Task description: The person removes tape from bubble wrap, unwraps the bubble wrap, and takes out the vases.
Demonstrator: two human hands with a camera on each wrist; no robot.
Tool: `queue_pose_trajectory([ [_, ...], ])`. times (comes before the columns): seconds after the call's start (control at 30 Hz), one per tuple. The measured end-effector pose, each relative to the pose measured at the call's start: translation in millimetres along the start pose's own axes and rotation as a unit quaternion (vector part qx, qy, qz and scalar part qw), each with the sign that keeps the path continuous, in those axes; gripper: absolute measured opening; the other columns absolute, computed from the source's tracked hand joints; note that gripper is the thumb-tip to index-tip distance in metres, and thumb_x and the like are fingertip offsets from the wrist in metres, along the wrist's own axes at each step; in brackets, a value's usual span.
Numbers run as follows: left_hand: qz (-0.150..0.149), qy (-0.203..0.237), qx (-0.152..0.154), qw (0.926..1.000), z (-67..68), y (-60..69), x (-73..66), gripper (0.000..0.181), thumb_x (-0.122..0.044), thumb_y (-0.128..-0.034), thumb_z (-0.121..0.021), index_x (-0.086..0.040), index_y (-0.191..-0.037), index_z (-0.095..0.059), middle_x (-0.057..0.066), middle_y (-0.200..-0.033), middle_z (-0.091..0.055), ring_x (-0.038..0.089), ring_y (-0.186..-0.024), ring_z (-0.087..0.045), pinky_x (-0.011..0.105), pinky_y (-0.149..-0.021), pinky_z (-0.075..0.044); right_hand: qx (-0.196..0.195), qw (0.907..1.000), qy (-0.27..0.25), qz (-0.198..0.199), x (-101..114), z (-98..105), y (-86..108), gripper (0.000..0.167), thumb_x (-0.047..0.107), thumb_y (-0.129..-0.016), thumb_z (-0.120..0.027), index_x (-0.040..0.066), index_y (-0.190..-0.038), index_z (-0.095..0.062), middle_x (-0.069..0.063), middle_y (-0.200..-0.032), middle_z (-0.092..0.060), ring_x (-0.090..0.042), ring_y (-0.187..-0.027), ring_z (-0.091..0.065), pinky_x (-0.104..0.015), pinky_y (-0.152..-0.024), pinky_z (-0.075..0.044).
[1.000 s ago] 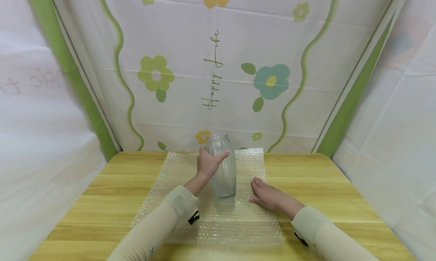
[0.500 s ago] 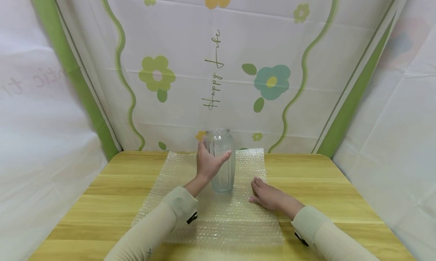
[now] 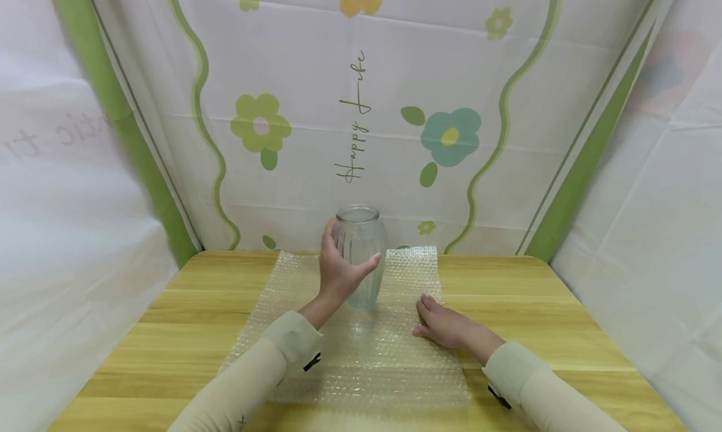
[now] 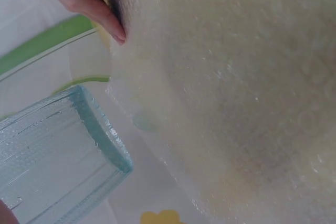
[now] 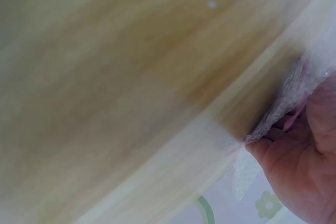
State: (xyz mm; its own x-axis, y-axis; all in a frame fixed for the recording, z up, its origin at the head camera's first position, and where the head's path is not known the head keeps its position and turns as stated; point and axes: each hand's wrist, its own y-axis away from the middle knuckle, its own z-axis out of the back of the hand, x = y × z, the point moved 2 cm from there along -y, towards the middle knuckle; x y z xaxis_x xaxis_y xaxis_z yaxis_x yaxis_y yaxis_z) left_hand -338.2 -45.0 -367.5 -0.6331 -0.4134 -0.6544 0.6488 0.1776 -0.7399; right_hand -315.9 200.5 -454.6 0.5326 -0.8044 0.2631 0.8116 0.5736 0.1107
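A clear ribbed glass vase (image 3: pixel 362 239) is held by my left hand (image 3: pixel 340 274), with the thumb on its near side and the fingers round its left side. Its mouth points up, and its thick base (image 4: pixel 102 129) shows apart from the sheet in the left wrist view. Beneath it a sheet of bubble wrap (image 3: pixel 366 369) lies flat on the wooden table. My right hand (image 3: pixel 445 324) rests on the right edge of the wrap, fingers extended and thumb apart. In the right wrist view, the wrap's edge partly hides those fingers.
Wooden table surface (image 3: pixel 536 319) extends on both sides of the wrap. A white flowered curtain (image 3: pixel 316 162) hangs directly behind the table. More white fabric hangs at the left (image 3: pixel 73 231) and right (image 3: pixel 654 244).
The left hand has shifted slightly left and tilted the vase, so its mouth faces me more and its base has moved farther away. The right hand and bubble wrap have stayed in place.
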Motion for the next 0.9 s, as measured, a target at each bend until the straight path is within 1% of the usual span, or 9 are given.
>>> queue_pose_trajectory([
  [0.1, -0.029, 0.000, -0.007, 0.9996, 3.1, -0.6, 0.2, 0.105, -0.030, -0.0617, -0.089, 0.000, -0.144, -0.031, 0.018, -0.134, -0.050, 0.030, -0.120, -0.051, 0.045, -0.096, -0.046, 0.000, 1.0000, 0.001, -0.001, -1, -1, 0.4, 0.071, 0.036, -0.101, -0.051, -0.016, -0.143, -0.029, -0.036, -0.150, -0.021, -0.046, -0.139, -0.020, -0.053, -0.110, -0.024],
  [0.2, -0.047, -0.001, -0.018, 0.9988, 6.8, -1.2, 0.2, 0.106, -0.030, -0.0602, -0.089, 0.001, -0.143, -0.032, 0.020, -0.132, -0.051, 0.032, -0.119, -0.052, 0.047, -0.095, -0.047, -0.001, 1.0000, 0.008, -0.002, -3, -2, 0.0, 0.071, 0.037, -0.101, -0.050, -0.015, -0.144, -0.029, -0.035, -0.151, -0.021, -0.045, -0.140, -0.020, -0.051, -0.111, -0.024],
  [0.37, -0.072, -0.006, -0.033, 0.9968, 13.4, -2.5, 1.7, 0.107, -0.028, -0.0574, -0.090, 0.005, -0.142, -0.033, 0.023, -0.132, -0.050, 0.035, -0.120, -0.051, 0.047, -0.098, -0.044, -0.004, 0.9999, 0.010, 0.005, -4, -4, -1.1, 0.071, 0.037, -0.101, -0.050, -0.016, -0.143, -0.029, -0.036, -0.150, -0.022, -0.046, -0.139, -0.021, -0.052, -0.110, -0.025],
  [0.57, -0.104, -0.020, -0.032, 0.9939, 22.3, -5.3, 2.4, 0.107, -0.028, -0.0577, -0.089, 0.006, -0.141, -0.032, 0.025, -0.132, -0.048, 0.036, -0.121, -0.049, 0.049, -0.099, -0.043, -0.004, 0.9999, 0.006, 0.009, -5, -3, -1.3, 0.071, 0.037, -0.101, -0.049, -0.017, -0.143, -0.029, -0.036, -0.150, -0.021, -0.046, -0.139, -0.021, -0.052, -0.110, -0.025],
  [0.67, -0.110, -0.022, -0.030, 0.9932, 27.3, -6.8, 3.1, 0.107, -0.028, -0.0580, -0.089, 0.005, -0.142, -0.031, 0.025, -0.132, -0.048, 0.037, -0.120, -0.050, 0.051, -0.098, -0.044, -0.005, 0.9999, 0.006, 0.010, -5, -3, -1.3, 0.071, 0.037, -0.101, -0.049, -0.017, -0.143, -0.029, -0.036, -0.150, -0.021, -0.046, -0.139, -0.021, -0.052, -0.110, -0.025],
  [0.9, -0.106, -0.022, -0.033, 0.9936, 39.1, -10.9, 7.6, 0.106, -0.027, -0.0589, -0.088, 0.006, -0.142, -0.031, 0.024, -0.132, -0.048, 0.036, -0.119, -0.050, 0.050, -0.097, -0.044, -0.008, 0.9999, 0.006, 0.009, -4, -3, -1.2, 0.070, 0.036, -0.101, -0.049, -0.017, -0.143, -0.030, -0.036, -0.150, -0.021, -0.046, -0.139, -0.021, -0.052, -0.110, -0.025],
])
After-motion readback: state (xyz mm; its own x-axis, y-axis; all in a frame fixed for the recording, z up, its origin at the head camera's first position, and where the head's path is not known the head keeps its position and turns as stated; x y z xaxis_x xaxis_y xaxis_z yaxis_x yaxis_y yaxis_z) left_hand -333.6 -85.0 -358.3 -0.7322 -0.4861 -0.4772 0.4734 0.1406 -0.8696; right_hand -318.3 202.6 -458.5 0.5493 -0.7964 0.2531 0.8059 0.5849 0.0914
